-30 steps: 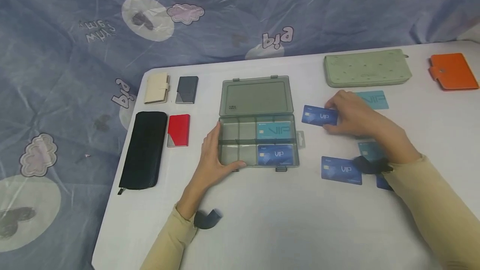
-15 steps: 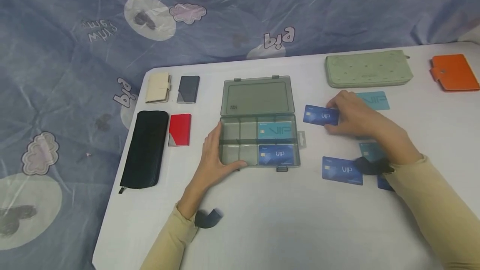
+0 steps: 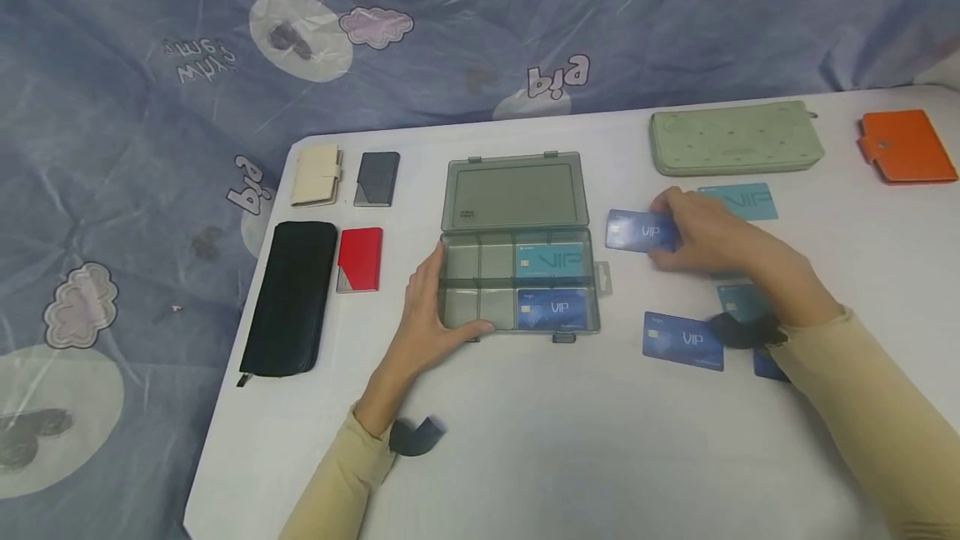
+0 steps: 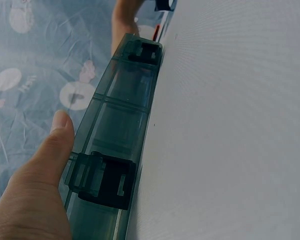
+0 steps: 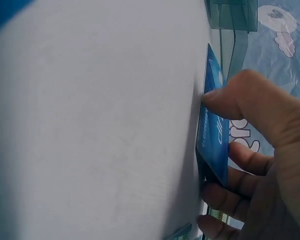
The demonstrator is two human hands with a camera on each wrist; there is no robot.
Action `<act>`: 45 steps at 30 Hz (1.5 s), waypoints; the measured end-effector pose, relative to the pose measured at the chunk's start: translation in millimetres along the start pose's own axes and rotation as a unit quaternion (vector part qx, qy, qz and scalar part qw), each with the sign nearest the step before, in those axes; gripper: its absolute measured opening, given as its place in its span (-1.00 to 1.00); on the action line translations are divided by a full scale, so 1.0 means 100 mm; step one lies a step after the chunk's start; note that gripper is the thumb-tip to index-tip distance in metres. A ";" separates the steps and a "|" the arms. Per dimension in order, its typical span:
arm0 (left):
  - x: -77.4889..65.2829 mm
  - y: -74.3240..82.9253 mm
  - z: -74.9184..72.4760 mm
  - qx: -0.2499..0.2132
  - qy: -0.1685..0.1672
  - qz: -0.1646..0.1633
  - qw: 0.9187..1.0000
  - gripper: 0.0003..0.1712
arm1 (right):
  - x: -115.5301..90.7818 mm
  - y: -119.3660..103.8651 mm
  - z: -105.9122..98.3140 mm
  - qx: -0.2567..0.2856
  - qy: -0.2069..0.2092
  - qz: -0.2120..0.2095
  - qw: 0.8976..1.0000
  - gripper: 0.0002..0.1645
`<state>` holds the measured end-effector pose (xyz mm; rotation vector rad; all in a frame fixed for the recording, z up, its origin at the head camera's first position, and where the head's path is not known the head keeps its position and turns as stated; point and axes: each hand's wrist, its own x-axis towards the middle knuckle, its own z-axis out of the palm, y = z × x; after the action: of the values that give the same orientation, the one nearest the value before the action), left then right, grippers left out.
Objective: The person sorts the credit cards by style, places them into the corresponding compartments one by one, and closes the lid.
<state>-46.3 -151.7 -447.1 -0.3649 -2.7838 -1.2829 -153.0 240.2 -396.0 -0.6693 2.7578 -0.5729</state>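
A translucent grey-green divided box [image 3: 516, 194] lies with its lid open toward the far side. In its right half are a teal VIP card [image 3: 551, 261] and, nearer me, a blue VIP card [image 3: 553, 309]. My left hand [image 3: 423, 327] rests at the box's left side, fingers fairly straight along it, thumb touching the front edge by a latch [image 4: 107, 180]. To the right of the box, my right hand [image 3: 708, 232] pinches another blue VIP card [image 3: 636, 231] by its edges; the right wrist view shows this card [image 5: 215, 125] tilted, thumb on one edge.
Loose cards lie around the right forearm: blue [image 3: 678, 340], teal [image 3: 746, 201], and others partly hidden. A green wallet [image 3: 735, 137] and orange card holder [image 3: 907, 145] stand behind. At left are a black wallet [image 3: 288, 298] and red [image 3: 358, 260], grey [image 3: 377, 178] and cream [image 3: 315, 176] holders.
The blue card in my right hand tilts slightly and now catches more light; that hand has shifted only a little. My left hand and the box stay put.
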 end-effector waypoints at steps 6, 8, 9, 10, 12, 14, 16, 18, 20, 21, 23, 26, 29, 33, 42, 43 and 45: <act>0.01 -0.01 0.02 0.004 0.000 0.009 1.000 0.35 | -0.05 0.07 0.01 0.020 -0.002 0.004 1.000 -0.21; 0.01 -0.02 0.02 0.005 0.001 0.012 1.000 0.35 | -0.08 0.08 -0.02 0.030 -0.003 0.009 0.999 -0.18; 0.01 -0.02 0.02 0.005 0.002 0.013 1.000 0.35 | -0.11 0.09 -0.03 0.031 -0.002 0.016 0.999 -0.16; 0.01 -0.02 0.02 0.005 0.002 0.013 1.000 0.35 | -0.13 0.09 -0.05 0.035 0.001 0.021 0.999 -0.15; 0.01 -0.01 0.02 0.005 0.002 0.012 1.000 0.35 | -0.18 0.07 -0.10 0.041 0.014 0.027 0.999 -0.13; 0.01 0.00 0.02 0.005 0.001 0.012 1.000 0.35 | -0.22 0.03 -0.14 0.045 0.035 0.018 0.998 -0.14; 0.01 0.00 0.02 0.007 0.000 0.012 1.000 0.35 | -0.25 -0.07 -0.18 0.041 0.064 -0.008 0.997 -0.19; 0.01 0.00 0.01 0.009 0.001 0.012 1.000 0.35 | -0.26 -0.23 -0.18 0.035 0.088 -0.047 0.994 -0.24; 0.00 0.00 0.00 0.010 0.003 0.013 1.000 0.35 | -0.26 -0.41 -0.15 0.029 0.098 -0.092 0.990 -0.28; 0.00 0.00 0.00 0.010 0.005 0.013 1.000 0.35 | -0.26 -0.51 -0.12 0.025 0.096 -0.113 0.989 -0.31; 0.00 -0.01 -0.01 0.010 0.007 0.013 1.000 0.35 | -0.24 -0.69 -0.04 0.022 0.087 -0.160 0.983 -0.33; 0.00 -0.02 0.00 0.008 0.007 0.015 1.000 0.35 | -0.21 -0.89 0.11 0.014 0.074 -0.218 0.973 -0.33; 0.00 -0.03 0.02 0.003 0.002 0.014 1.000 0.36 | -0.18 -1.00 0.25 0.011 0.077 -0.252 0.965 -0.31; 0.01 -0.03 0.03 0.005 -0.007 0.013 1.000 0.42 | -0.19 -1.04 0.36 0.005 0.079 -0.252 0.965 -0.31; 0.01 -0.01 0.00 0.019 -0.013 0.014 1.000 0.47 | -0.17 -1.00 0.45 0.001 0.109 -0.273 0.956 -0.27; 0.01 -0.01 0.00 0.020 -0.012 0.013 1.000 0.47 | -0.17 -0.99 0.45 0.000 0.112 -0.276 0.955 -0.27; 0.01 -0.01 0.00 0.020 -0.009 0.016 1.000 0.46 | -0.17 -0.98 0.46 -0.004 0.114 -0.278 0.954 -0.26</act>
<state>-47.4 -152.9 -447.8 -0.4190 -2.8017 -1.2215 -85.6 154.4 -392.4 -1.4887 2.7591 -0.7906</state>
